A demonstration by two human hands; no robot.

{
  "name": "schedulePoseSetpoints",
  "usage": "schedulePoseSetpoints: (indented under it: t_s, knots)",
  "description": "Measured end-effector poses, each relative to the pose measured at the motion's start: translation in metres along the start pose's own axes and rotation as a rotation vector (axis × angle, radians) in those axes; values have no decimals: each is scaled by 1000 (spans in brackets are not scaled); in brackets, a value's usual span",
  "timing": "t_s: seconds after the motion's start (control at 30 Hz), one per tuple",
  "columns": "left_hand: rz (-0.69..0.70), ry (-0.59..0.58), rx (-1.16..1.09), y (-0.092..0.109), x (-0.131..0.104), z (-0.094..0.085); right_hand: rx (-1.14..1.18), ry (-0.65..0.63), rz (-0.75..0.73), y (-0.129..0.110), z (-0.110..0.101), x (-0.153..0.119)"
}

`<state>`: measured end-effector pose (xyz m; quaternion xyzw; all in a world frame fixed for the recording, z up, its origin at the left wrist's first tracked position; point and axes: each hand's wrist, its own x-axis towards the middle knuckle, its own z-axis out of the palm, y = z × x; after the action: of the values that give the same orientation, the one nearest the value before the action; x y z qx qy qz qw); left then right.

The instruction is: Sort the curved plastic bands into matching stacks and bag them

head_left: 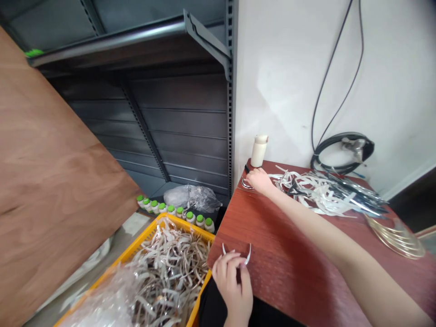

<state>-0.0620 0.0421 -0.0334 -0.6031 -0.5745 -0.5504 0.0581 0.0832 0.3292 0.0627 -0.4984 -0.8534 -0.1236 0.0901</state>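
Near the front left corner of the red-brown table (272, 245), my left hand (234, 279) has its fingers closed on a narrow curved white band (249, 255). The band's two ends point away from me, and its middle is hidden under the fingers. My right hand (260, 180) reaches to the far left corner, fingers curled down. A shiny silver curved piece (245, 184) and a small black item (247, 169) lie against those fingertips; what they hold is unclear. Just behind that hand stands a cream-white cylinder (259, 151).
White strips (316, 190), dark shiny bands (361, 193) and gold curved bands (397, 236) lie along the table's back and right. A yellow crate (136, 247) of curved bands stands left, near green-capped bottles (190, 218). Coiled cable (316, 159) hangs on the wall beside grey shelving (190, 118).
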Motion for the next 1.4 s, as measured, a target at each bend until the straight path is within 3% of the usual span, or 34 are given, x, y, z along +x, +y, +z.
schedulePoseSetpoints:
  t_s: [0.3, 0.7, 1.0, 1.4]
  knots:
    - [-2, -8, 5, 0, -1, 0, 34, -58, 34, 6, 2, -2]
    - [4, -10, -9, -1, -2, 2, -38, -144, 60, -11, -4, 5]
    - [0, -9, -26, -1, -2, 2, -68, -229, 78, -3, -15, 19]
    - [1, -7, -36, -2, -2, 2, 76, -291, 133, 24, -34, 18]
